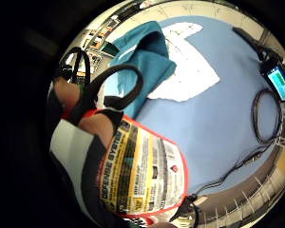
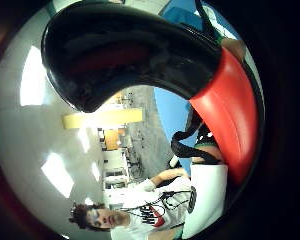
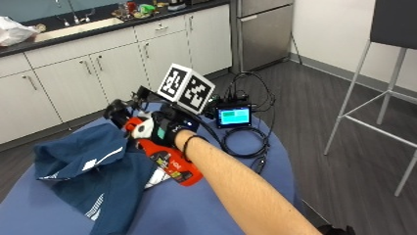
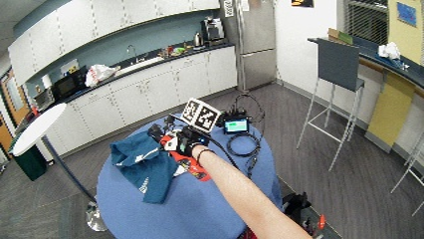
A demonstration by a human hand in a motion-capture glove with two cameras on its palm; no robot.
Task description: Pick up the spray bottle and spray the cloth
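Bottle: red spray bottle [image 3: 173, 166] with a black spray head [image 3: 122, 110], up off the table and tilted, head pointing out over the cloth, base angled back toward my forearm. Yellow and white label [image 1: 142, 171] shows big in the little finger side palm view, so it's right up against my palm.

Hand: my gloved right hand [image 3: 163, 128] is wrapped around the bottle's neck just behind the head, fingers curled round it. Can't tell from any view whether a finger is on the trigger.

Thumb side palm view: mostly filled by the black head [image 2: 135, 55] and the red shoulder [image 2: 227, 120] of the bottle, super close.

Cloth: dark teal cloth [image 3: 91, 171] lying crumpled on the table right under and in front of the nozzle, with some white bits showing on it. In the outside view the bottle's lower end overlaps its edge, can't say if they touch.

Table: round one with a blue cover [image 3: 189, 210], cloth sits on the side away from my arm.

Other stuff: small device with a lit screen [image 3: 233, 116] at the far edge of the table, and a coil of black cable [image 3: 246, 142] lying next to it, both well apart from the cloth.
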